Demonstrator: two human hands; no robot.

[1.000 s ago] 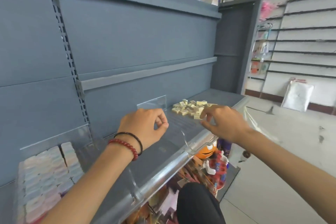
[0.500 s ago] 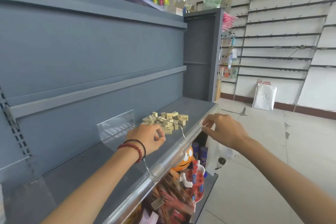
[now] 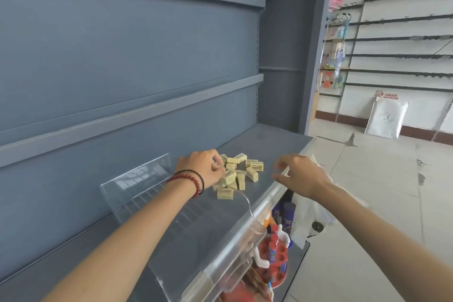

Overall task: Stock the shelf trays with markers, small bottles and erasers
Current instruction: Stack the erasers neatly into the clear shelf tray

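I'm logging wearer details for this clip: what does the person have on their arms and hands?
No sleeves or gloves: both forearms are bare. The left hand has two bands at its wrist, a red bead bracelet and a thin black band. The right hand and its wrist wear nothing visible.

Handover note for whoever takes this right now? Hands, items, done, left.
Left hand: fingers curled at the eraser pile; grip unclear.
Right hand: open, spread above the clear front rail.
The eraser pile lies loose on the grey shelf, beside the clear tray.
Done: erasers are on the shelf.
Left: likely neaten them; no markers or small bottles seen on this shelf.
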